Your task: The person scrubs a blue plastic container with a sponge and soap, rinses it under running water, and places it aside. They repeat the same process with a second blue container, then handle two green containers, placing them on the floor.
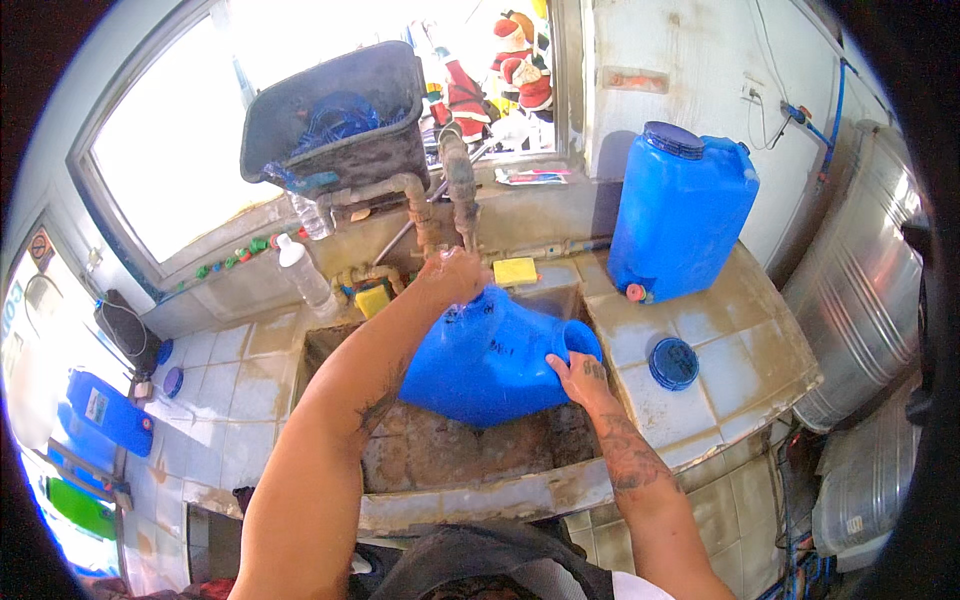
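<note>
A blue plastic water jug (487, 360) lies tilted in the tiled sink (442, 457), its wide mouth uncapped and facing right. My right hand (583, 377) grips the rim of that mouth, thumb on the outside. At the jug's far end, just below the faucet (459, 169), is my left hand (454, 274). It looks wet, and its fingers are bent out of sight, so whether it holds anything is unclear. A round dark-blue screw cap (673, 364) rests on the tiles right of the sink.
Another capped blue jug (682, 217) stands at the back right. Yellow sponges (515, 271) lie behind the sink, near a clear plastic bottle (306, 274). A dark plastic bin (337, 120) sits on the window ledge above. Metal tanks (855, 300) flank the counter's right side.
</note>
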A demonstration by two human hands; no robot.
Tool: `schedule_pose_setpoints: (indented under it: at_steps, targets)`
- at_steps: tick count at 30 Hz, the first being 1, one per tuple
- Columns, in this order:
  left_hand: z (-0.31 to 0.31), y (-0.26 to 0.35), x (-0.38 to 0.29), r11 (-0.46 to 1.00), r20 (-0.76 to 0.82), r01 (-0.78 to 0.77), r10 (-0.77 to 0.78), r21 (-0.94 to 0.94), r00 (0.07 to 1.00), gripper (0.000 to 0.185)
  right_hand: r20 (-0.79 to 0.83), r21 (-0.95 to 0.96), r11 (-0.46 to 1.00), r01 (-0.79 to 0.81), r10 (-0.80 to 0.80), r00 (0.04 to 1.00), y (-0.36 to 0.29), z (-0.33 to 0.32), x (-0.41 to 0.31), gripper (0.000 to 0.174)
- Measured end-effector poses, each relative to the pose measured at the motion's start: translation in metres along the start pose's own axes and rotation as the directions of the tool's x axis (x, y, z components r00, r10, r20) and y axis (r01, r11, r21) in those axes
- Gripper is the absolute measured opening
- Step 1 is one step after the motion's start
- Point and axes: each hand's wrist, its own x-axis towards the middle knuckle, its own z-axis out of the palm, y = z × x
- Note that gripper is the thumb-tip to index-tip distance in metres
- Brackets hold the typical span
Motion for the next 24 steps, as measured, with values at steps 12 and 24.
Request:
schedule_pose_setpoints:
  at_steps: [12, 24]
  targets:
    - [0.023, 0.001, -0.028, 0.985, -0.205, -0.175, 0.172, 0.004, 0.963, 0.039, -0.012, 0.094, 0.995, -0.030, 0.032, 0.999, 0.004, -0.001, 0.001, 0.062]
    - [0.032, -0.030, 0.014, 0.114, 0.072, 0.074, -0.025, -0.991, 0.997, 0.030, -0.021, 0.162, 0.986, -0.043, 0.047, 0.999, 0.016, -0.001, -0.008, 0.061]
